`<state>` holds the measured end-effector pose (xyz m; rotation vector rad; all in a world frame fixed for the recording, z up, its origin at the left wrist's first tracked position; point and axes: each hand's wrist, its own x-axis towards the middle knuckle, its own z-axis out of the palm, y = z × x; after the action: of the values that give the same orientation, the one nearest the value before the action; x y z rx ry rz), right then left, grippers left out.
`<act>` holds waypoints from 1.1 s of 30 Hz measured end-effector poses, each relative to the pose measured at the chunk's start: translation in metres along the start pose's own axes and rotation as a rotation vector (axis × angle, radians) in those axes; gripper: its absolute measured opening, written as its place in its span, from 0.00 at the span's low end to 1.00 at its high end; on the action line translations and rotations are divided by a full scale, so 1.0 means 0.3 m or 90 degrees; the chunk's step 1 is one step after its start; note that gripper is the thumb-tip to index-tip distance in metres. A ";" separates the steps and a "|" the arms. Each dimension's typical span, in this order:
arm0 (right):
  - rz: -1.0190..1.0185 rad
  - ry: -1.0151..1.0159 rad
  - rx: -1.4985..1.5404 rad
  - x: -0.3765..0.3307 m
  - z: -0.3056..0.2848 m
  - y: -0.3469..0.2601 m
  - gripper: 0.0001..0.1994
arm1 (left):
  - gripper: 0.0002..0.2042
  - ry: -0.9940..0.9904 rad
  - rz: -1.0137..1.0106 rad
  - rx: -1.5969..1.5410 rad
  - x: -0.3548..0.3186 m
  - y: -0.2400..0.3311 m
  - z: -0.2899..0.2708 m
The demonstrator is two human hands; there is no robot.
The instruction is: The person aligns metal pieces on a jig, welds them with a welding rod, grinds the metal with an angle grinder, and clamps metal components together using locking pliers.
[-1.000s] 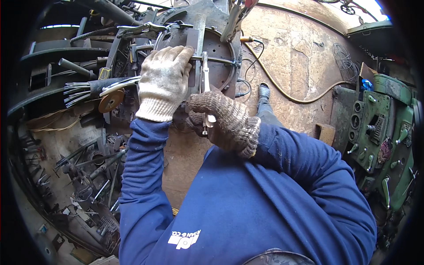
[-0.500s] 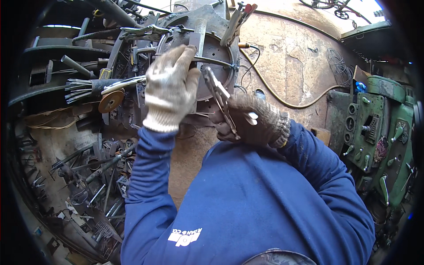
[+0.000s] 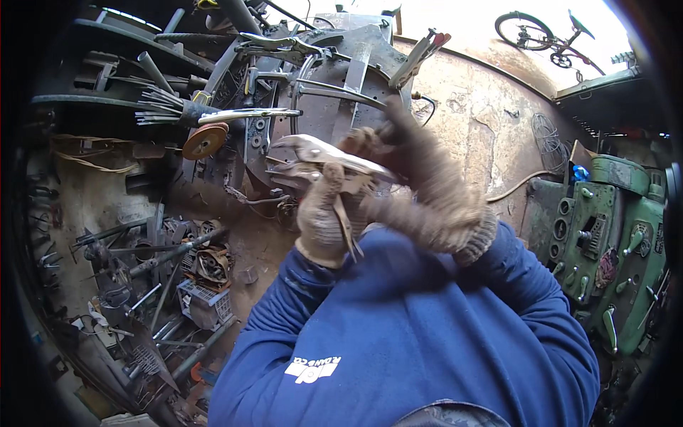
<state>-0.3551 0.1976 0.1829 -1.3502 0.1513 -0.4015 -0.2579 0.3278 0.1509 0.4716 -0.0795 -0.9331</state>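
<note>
Both my gloved hands hold a pair of steel locking pliers (image 3: 313, 158) close to my chest, jaws pointing left. My left hand (image 3: 324, 217), in a pale knit glove, wraps the pliers' lower handle and lever. My right hand (image 3: 420, 178), in a brown knit glove, grips the rear end of the handles from above. Beyond the pliers stands a round metal jig (image 3: 334, 85) with curved steel bars clamped on it by other locking pliers (image 3: 423, 50).
A bundle of welding rods (image 3: 160, 110) and a grinding disc (image 3: 204, 140) lie at the left of the jig. Scrap bars and a small crate (image 3: 203, 302) cover the floor at lower left. A green machine (image 3: 612, 242) stands right. A cable (image 3: 512, 186) runs across the floor.
My left hand has come off the jig and joined the right on the pliers. The pliers have been pulled away from the jig toward my chest and turned level.
</note>
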 end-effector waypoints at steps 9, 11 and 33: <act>0.509 -0.010 0.126 -0.007 -0.084 0.062 0.29 | 0.25 -0.102 0.057 0.042 -0.010 0.111 -0.035; 0.507 -0.050 0.190 -0.002 -0.074 0.062 0.27 | 0.25 -0.113 0.069 0.020 -0.008 0.096 -0.049; -0.169 -0.030 -0.574 0.010 -0.080 0.066 0.20 | 0.24 -0.028 0.037 0.109 -0.003 0.100 -0.059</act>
<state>-0.3565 0.1779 0.1588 -2.2816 0.1157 -0.5531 -0.2311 0.3498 0.1478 0.6035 -0.2135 -0.8830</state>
